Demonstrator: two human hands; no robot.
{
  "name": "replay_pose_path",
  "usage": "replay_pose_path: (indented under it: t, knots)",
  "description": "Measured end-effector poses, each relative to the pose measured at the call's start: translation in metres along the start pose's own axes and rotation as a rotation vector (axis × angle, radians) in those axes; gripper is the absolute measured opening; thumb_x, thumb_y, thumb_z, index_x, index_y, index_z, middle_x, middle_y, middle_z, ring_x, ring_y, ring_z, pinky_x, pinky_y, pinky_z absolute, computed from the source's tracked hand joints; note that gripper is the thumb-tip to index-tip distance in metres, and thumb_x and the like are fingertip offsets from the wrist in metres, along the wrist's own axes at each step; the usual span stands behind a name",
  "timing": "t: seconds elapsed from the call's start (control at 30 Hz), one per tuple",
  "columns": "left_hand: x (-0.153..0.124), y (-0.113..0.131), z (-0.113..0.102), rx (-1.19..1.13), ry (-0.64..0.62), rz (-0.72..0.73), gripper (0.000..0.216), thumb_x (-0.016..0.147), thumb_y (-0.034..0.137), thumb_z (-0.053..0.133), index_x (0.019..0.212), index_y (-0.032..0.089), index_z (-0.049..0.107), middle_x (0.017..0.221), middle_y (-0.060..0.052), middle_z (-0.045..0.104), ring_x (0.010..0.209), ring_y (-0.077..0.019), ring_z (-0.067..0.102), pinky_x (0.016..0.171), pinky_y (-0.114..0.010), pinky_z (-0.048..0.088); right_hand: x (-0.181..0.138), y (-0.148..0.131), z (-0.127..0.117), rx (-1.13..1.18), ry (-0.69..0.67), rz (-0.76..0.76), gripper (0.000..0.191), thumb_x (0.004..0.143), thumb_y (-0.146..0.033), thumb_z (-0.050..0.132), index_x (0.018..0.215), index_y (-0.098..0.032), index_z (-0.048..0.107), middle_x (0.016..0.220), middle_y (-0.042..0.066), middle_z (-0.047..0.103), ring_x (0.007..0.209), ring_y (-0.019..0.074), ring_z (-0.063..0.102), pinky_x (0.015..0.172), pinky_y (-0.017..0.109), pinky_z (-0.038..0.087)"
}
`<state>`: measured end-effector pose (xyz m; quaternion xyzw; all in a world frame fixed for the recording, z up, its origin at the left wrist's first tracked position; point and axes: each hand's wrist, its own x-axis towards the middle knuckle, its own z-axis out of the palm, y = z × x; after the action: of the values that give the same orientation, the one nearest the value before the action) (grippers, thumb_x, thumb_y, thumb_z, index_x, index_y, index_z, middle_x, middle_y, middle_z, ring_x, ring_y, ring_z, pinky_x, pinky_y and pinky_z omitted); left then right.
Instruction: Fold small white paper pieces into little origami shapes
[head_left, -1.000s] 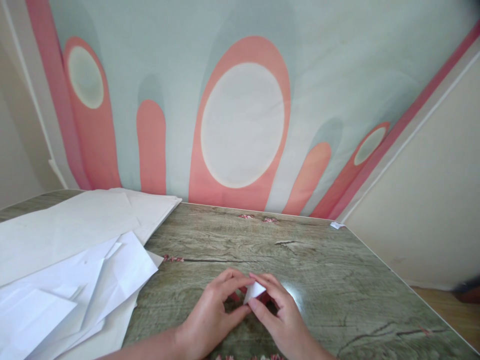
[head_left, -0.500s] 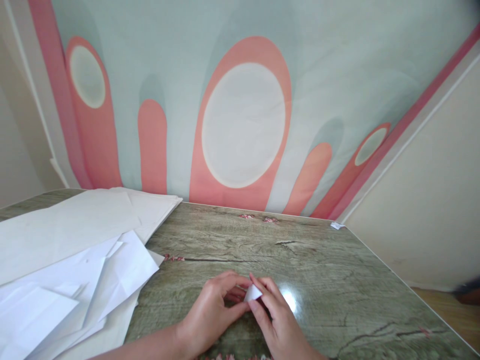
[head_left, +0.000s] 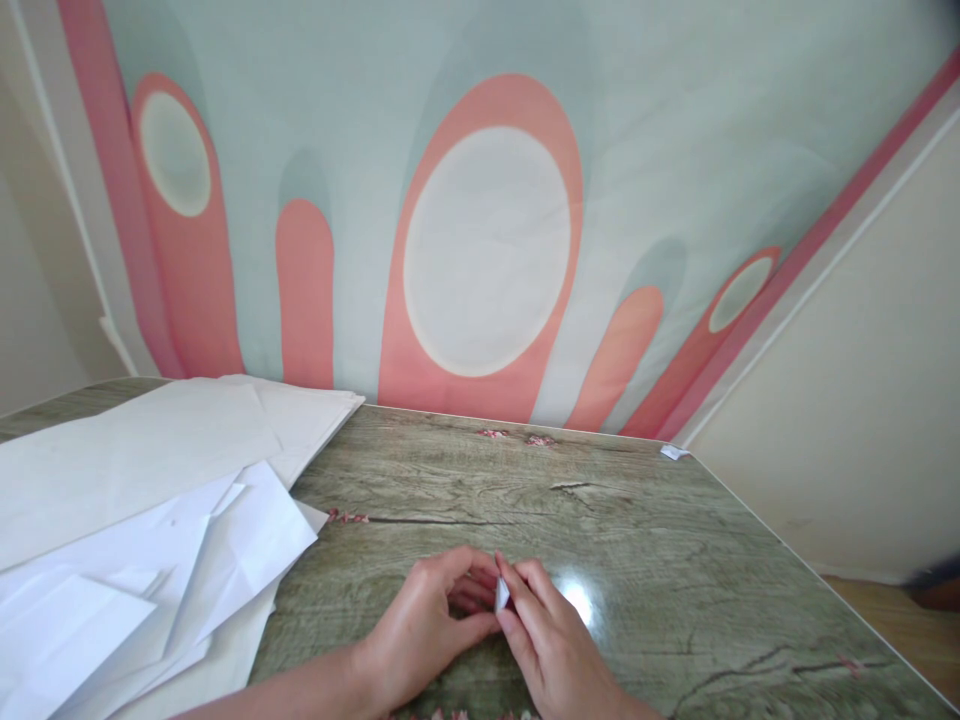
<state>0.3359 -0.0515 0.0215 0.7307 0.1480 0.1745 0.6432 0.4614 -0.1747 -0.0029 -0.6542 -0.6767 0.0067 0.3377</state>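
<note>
A small piece of folded white paper (head_left: 502, 595) is pinched between my two hands, low in the middle of the head view, just over the wood-grain table. My left hand (head_left: 429, 622) curls toward it from the left, thumb and fingertips at its left edge. From the right, my right hand (head_left: 546, 630) grips it between thumb and fingers and covers much of it. Only a narrow white sliver of the paper shows between the fingers.
Large stacked white sheets (head_left: 135, 450) lie on the left, topped by loose creased paper pieces (head_left: 255, 530). A small white scrap (head_left: 674, 452) sits at the table's (head_left: 712, 560) far right corner. A patterned wall panel (head_left: 360, 200) rises behind the table.
The folded paper has turned, showing a narrower face than before. My right hand's fingers have closed in toward the left fingertips; the left hand has barely moved.
</note>
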Motion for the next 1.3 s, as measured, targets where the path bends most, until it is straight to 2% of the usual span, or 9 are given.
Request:
replay_pose_path:
  t: [0.3,0.53,0.67,0.97,1.13,1.3]
  knots:
    - [0.0,-0.003,0.0,-0.016,-0.015,0.0,0.021,0.073,0.013,0.065,0.093,0.016,0.06,0.087,-0.002,0.07,0.083,-0.0185,0.067,0.076,-0.029,0.054,0.0,0.001,-0.002,-0.032,-0.003,-0.037,0.044,0.096,-0.02,0.03,0.14,-0.017,0.028,0.101,0.011,0.053,0.09,0.0205,0.058,0.076,0.032,0.053]
    - [0.0,-0.005,0.001,0.065,0.019,0.038,0.024,0.075,0.01,0.058,0.097,0.016,0.061,0.091,-0.002,0.069,0.084,-0.0175,0.067,0.074,-0.027,0.054,-0.002,0.005,0.003,-0.173,0.121,-0.085,0.049,0.091,-0.013,0.032,0.14,-0.017,0.03,0.097,0.011,0.06,0.084,0.0214,0.061,0.07,0.033,0.054]
    - [-0.001,-0.004,0.001,0.13,0.023,0.091,0.03,0.075,0.007,0.053,0.101,0.018,0.062,0.095,-0.002,0.069,0.084,-0.0161,0.067,0.077,-0.026,0.053,-0.001,0.007,0.004,-0.241,0.138,-0.077,0.051,0.086,-0.006,0.034,0.136,-0.017,0.038,0.092,0.01,0.062,0.079,0.0214,0.06,0.067,0.034,0.053]
    - [-0.001,-0.006,-0.006,0.565,0.09,0.158,0.03,0.079,0.015,0.053,0.102,0.027,0.069,0.09,-0.001,0.072,0.08,-0.0196,0.067,0.076,-0.026,0.05,0.003,0.01,-0.007,-0.242,0.121,-0.116,0.034,0.088,-0.007,0.041,0.116,-0.018,0.056,0.083,0.006,0.067,0.07,0.0182,0.061,0.065,0.033,0.045]
    - [-0.001,-0.004,-0.01,0.694,0.069,0.24,0.028,0.079,0.014,0.053,0.098,0.027,0.069,0.094,-0.001,0.07,0.084,-0.0186,0.065,0.079,-0.026,0.049,0.006,0.011,-0.009,-0.298,0.105,-0.123,0.025,0.09,-0.01,0.044,0.103,-0.019,0.063,0.076,0.003,0.065,0.067,0.017,0.059,0.064,0.032,0.041]
    - [-0.001,-0.002,-0.013,0.885,0.028,0.347,0.024,0.081,0.014,0.053,0.095,0.025,0.069,0.098,-0.003,0.068,0.088,-0.0195,0.063,0.08,-0.028,0.048,0.008,0.009,-0.01,-0.322,0.071,-0.134,0.024,0.089,-0.01,0.045,0.102,-0.018,0.063,0.077,0.003,0.064,0.069,0.0184,0.056,0.064,0.033,0.04]
